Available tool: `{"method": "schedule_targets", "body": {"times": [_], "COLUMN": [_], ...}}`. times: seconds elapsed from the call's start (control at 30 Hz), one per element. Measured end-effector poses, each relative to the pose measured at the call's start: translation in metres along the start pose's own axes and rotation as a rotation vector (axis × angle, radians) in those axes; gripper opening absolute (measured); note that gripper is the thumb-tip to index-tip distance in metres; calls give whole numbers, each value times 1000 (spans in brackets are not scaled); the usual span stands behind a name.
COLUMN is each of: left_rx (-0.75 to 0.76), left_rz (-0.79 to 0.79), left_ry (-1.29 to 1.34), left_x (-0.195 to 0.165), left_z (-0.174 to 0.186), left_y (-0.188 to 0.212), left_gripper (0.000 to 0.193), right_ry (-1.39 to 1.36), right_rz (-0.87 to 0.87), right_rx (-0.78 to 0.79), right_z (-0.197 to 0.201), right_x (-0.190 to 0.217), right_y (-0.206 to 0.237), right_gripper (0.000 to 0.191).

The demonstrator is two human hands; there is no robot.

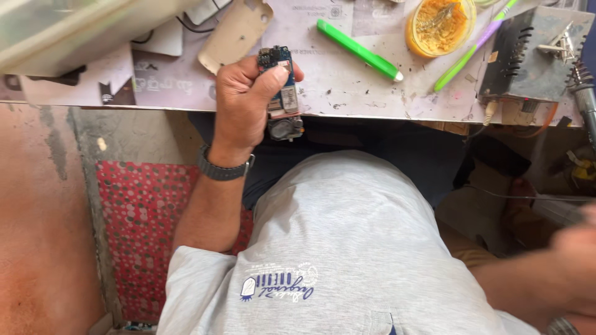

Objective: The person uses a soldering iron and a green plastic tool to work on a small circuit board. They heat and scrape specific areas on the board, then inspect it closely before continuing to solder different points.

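One circuit board (280, 87) is clamped upright in my left hand (245, 102), thumb across its face, at the near edge of the bench (347, 87). My right hand (574, 248) is blurred at the lower right; its grip I cannot tell. Beyond lie a phone cover (236, 34), green pen (359, 49) and flux tin (439, 26).

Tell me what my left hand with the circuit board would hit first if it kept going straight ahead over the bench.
Probably the beige phone back cover, just beyond the left hand and circuit board; depth is unclear.
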State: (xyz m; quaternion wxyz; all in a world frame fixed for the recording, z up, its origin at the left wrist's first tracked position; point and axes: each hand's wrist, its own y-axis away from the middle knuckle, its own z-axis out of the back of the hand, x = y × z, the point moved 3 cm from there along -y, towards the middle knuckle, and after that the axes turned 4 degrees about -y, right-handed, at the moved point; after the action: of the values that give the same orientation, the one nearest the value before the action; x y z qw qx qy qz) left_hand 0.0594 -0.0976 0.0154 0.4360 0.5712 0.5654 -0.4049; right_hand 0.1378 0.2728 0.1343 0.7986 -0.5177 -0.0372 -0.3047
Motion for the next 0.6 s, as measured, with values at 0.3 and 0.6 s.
{"method": "schedule_targets", "body": {"times": [0.3,0.6], "left_rx": [-148,-155], "left_rz": [63,-97], "left_ry": [128,5], "left_x": [7,1], "left_z": [-25,-28], "left_y": [22,34], "left_gripper": [14,14], "right_ry": [-779,-1142], "right_rz": [-800,-1137], "right_rx": [380,416], "right_z": [-183,-209], "right_x": [-22,-25], "right_y": [23,21], "right_gripper": [65,44]}}
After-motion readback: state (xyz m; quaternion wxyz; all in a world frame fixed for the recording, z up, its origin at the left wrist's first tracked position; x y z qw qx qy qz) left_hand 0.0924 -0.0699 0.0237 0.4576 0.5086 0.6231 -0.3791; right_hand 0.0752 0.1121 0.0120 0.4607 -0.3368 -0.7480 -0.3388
